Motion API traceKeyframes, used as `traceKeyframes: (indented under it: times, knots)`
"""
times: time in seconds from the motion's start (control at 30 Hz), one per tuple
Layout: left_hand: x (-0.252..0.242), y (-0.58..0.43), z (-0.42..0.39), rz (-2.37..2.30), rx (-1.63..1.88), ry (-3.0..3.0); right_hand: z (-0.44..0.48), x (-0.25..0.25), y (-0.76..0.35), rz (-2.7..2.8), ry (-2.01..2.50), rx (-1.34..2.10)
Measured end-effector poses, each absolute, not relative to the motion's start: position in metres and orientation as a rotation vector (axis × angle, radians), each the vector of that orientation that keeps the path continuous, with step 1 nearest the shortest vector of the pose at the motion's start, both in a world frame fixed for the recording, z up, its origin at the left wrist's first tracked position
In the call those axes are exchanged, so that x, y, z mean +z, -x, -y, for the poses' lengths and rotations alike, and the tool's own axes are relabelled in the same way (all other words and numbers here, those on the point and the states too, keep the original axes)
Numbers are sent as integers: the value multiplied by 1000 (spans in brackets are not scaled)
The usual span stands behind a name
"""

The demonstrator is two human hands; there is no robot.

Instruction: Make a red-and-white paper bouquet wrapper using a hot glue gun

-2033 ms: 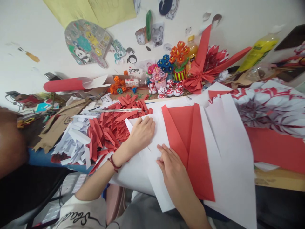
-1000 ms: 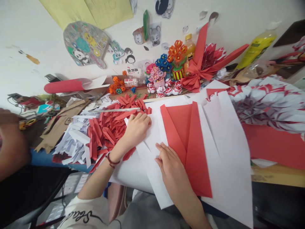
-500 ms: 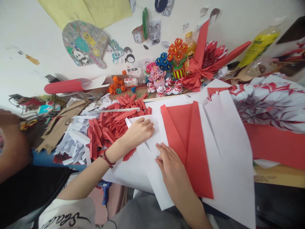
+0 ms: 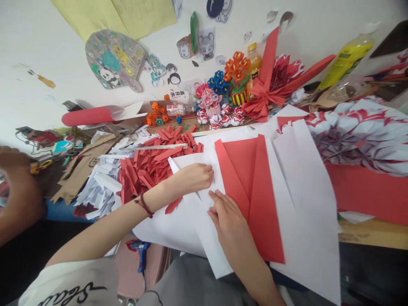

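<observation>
My left hand (image 4: 196, 176) is curled into a fist, its knuckles against a folded white paper sheet (image 4: 207, 238). Whatever its fingers hold, if anything, is hidden. My right hand (image 4: 231, 219) lies flat with fingers stretched out, pressing on the same sheet and overlapping the left edge of a folded red paper sheet (image 4: 264, 199). Under and to the right of the red sheet spreads a larger white sheet (image 4: 309, 238). Left of my left hand are piles of folded red paper pieces (image 4: 149, 168) and folded white paper pieces (image 4: 102, 182).
Paper flowers (image 4: 237, 70), drink bottles (image 4: 347, 55) and a red paper bow (image 4: 264, 95) line the wall. A red-and-white folded paper piece (image 4: 357, 136) lies at right. Thin sticks (image 4: 156, 147) rest on the red pile. Another person's arm (image 4: 19, 191) is at far left; a blue glue gun (image 4: 142, 255) sits below.
My left hand has slid right along the white sheet toward the red sheet, its fingers curled tighter. My right hand stays in place.
</observation>
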State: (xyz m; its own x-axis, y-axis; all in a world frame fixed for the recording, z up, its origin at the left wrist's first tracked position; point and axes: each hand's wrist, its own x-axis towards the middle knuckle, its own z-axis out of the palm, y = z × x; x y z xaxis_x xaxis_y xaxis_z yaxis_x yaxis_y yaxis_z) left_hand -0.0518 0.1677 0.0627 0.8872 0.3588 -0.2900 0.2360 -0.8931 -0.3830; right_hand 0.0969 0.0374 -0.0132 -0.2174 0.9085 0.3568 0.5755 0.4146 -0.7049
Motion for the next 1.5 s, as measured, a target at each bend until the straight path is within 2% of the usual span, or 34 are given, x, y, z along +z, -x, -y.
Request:
traceKeyframes:
  times: [0.27, 0.57, 1.03, 1.37, 1.5]
  knots:
    - [63, 51, -177, 378, 481, 2814, -36, -11, -97, 1976, 1292, 522]
    - [58, 55, -166, 585, 385, 2764, -34, -17, -97, 1972, 1261, 534]
    - [54, 57, -162, 660, 299, 2744, -35, -16, -98, 1975, 1251, 547]
    - [82, 79, -172, 854, 240, 2638, -35, -16, -98, 1908, 1272, 551]
    - [78, 81, -164, 886, 248, 2676, -36, -16, -98, 1923, 1267, 532]
